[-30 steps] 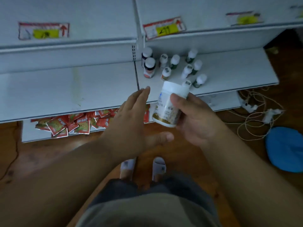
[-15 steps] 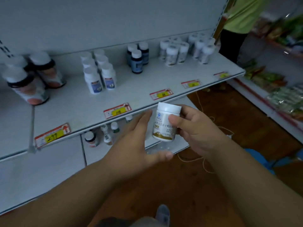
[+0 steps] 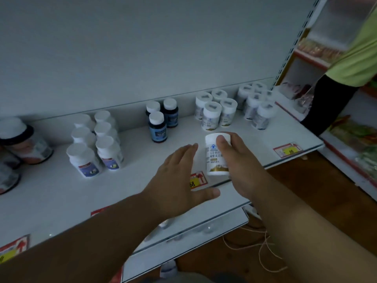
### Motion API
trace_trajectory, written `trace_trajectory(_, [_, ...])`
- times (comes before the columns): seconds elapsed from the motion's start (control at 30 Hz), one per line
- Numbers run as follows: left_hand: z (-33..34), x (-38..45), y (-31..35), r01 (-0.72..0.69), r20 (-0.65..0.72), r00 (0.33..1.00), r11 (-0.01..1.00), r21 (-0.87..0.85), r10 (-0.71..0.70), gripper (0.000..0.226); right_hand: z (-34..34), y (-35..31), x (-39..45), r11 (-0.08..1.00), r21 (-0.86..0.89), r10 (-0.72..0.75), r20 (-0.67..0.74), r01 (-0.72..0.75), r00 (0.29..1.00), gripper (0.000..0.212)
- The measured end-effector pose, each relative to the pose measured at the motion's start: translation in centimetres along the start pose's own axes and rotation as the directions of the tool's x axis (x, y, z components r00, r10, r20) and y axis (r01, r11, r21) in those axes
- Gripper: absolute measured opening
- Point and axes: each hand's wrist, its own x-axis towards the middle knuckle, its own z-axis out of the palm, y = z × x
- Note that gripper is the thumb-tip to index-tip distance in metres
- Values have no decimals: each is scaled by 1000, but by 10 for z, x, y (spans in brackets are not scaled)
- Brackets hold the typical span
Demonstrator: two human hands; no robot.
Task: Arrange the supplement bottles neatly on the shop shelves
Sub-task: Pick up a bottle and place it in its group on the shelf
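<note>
The view rises from the low shelf and floor to the upper shelf [image 3: 61, 193], which now fills the frame. The right hand [image 3: 242, 164] lifts the white bottle [image 3: 216, 158] from below the shelf edge to above the shelf surface, just in front of the group of matching white bottles [image 3: 214, 111]. The left hand [image 3: 175, 180] rises with it, fingers straight, now over the shelf beside the bottle.

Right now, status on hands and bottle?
Right hand holds white bottle above shelf. Left hand open beside it. Matching group behind, path clear.
</note>
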Motion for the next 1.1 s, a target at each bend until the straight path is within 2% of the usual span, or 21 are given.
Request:
trace_trajectory(0.17, [1,65,9,-34,17,999,998,54,33,114,-45,-23,62,997,-54,-58,28,59,998,26])
trace_trajectory(0.27, [8,104,8,5,55,998,989,150,-13,114,-65,-22,93,973,-214,-81,55,91,995,34])
trace_trajectory(0.4, [32,151,3,115,4,993,959,259,-120,113,-81,-18,129,821,-517,-187,155,241,970,46])
trace_trajectory(0.47, [47,163,6,167,-35,986,947,275,-163,110,-87,-15,142,744,-578,-227,252,334,941,50])
trace_trajectory(0.6, [62,175,9,262,-96,965,910,322,-244,107,-94,0,158,620,-587,-353,384,521,853,58])
trace_trajectory(0.7, [57,185,8,298,-146,954,892,341,-263,106,-98,10,172,573,-538,-479,391,618,786,55])
trace_trajectory(0.8, [64,189,11,308,-139,951,898,313,-278,105,-105,19,180,490,-552,-522,434,674,734,55])
trace_trajectory(0.93, [64,186,16,330,-153,942,909,253,-299,99,-111,18,180,460,-575,-526,437,676,730,61])
trace_trajectory(1.1, [42,165,17,314,-186,941,933,176,-282,95,-100,11,165,459,-610,-574,351,646,740,62])
